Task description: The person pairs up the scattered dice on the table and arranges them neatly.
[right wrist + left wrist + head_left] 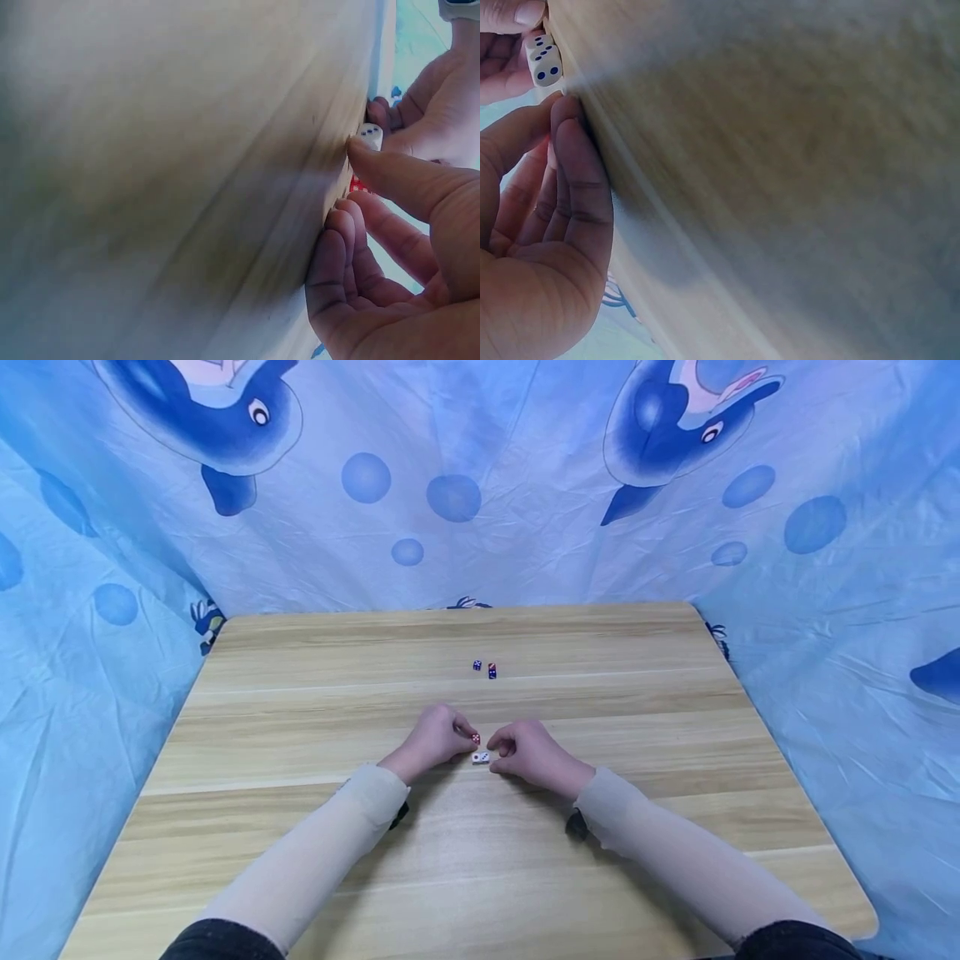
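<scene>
My left hand point(441, 739) pinches a small red die point(476, 739) between thumb and forefinger, just above the wooden tabletop. Two white dice point(481, 758) sit side by side right below it in the head view. Close to their right stands my right hand point(532, 755), its thumb and forefinger apart with nothing between them. In the right wrist view, the red die point(358, 182) shows through the gap between that thumb and forefinger, near a white die point(370, 135). A white die with blue pips point(546, 64) shows beyond my left fingertips in the left wrist view, where the red die is hidden.
Farther back on the wooden table point(300, 693) lie a blue die point(477, 666) and, beside it, a red and blue pair of dice point(492, 671). A blue cloth curtain point(510, 560) with dolphins hangs behind the table and along its sides.
</scene>
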Demonstrator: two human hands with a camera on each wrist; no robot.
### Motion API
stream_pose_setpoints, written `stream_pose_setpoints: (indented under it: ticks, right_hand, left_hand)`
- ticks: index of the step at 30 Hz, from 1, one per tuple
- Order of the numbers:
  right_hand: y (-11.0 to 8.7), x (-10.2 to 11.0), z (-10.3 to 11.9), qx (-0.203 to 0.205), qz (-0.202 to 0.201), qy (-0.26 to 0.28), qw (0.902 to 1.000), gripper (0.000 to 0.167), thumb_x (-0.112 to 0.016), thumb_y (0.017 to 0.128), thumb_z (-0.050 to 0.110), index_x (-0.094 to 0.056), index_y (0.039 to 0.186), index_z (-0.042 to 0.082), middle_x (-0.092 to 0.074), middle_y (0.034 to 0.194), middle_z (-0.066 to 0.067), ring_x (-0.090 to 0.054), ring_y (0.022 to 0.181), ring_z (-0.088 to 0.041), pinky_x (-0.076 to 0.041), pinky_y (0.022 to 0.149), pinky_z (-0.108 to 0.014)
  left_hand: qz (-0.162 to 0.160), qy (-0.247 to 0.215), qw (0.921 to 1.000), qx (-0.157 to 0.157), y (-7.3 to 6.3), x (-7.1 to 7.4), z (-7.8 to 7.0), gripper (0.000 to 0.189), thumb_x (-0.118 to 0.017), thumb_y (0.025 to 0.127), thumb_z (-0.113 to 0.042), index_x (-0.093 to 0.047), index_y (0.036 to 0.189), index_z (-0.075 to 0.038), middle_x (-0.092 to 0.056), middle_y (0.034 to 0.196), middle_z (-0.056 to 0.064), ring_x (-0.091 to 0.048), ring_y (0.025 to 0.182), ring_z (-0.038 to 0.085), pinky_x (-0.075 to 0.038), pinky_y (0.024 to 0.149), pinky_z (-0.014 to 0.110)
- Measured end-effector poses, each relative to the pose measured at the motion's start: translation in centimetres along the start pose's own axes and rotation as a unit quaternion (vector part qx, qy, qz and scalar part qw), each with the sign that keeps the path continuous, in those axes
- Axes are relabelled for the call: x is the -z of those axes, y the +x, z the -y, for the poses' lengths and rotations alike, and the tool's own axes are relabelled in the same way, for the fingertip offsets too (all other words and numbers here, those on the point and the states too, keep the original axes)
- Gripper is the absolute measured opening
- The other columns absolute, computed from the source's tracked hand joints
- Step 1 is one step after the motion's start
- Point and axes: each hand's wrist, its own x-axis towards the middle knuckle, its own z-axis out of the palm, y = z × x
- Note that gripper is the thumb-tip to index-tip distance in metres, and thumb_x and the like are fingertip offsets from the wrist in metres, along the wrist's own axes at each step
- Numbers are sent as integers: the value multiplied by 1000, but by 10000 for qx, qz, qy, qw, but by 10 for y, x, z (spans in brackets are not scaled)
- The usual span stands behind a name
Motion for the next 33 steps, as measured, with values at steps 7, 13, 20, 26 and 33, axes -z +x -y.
stream_pose_setpoints:
  ticks: [7, 13, 20, 26, 33]
  right_hand:
    - [0, 20, -6, -533, 175, 345, 9978, 35, -87, 80, 10, -74, 112, 6, -66, 86, 2, -62, 81, -15, -54, 76, -31]
    - [12, 44, -19, -745, 129, 854, 9935, 39, -85, 84, 16, -72, 119, 7, -70, 92, -1, -65, 84, -20, -57, 72, -34]
    - [34, 62, -33, -698, -158, 1228, 9899, 40, -81, 89, 15, -70, 125, 3, -72, 93, -6, -67, 80, -27, -57, 67, -38]
    - [55, 67, -42, -767, -381, 972, 9916, 42, -79, 92, 21, -69, 130, 7, -71, 96, -5, -65, 80, -24, -54, 66, -35]
    - [77, 68, -36, -951, -675, 821, 9898, 45, -81, 89, 23, -68, 130, 10, -69, 99, -6, -64, 86, -24, -56, 74, -37]
  left_hand:
    - [46, -216, 9996, 155, -2, 2, 0, 14, -84, 80, -3, -80, 93, -5, -74, 93, 4, -67, 59, 15, -55, 56, 26]
    - [51, -222, 9995, 198, -3, 2, -1, 14, -84, 80, -3, -80, 93, -6, -74, 88, 2, -67, 58, 17, -55, 56, 27]
    - [100, -188, 9996, 160, -3, 2, -2, 13, -83, 81, -2, -79, 93, -5, -74, 82, -1, -67, 59, 17, -54, 57, 25]
    - [98, -269, 9995, 102, -4, 1, -2, 12, -82, 81, 0, -79, 91, -4, -74, 84, 1, -67, 57, 17, -54, 54, 26]
    - [111, -341, 9993, 99, -4, 0, 1, 10, -82, 82, 0, -79, 91, -5, -72, 82, 1, -66, 57, 18, -55, 54, 27]
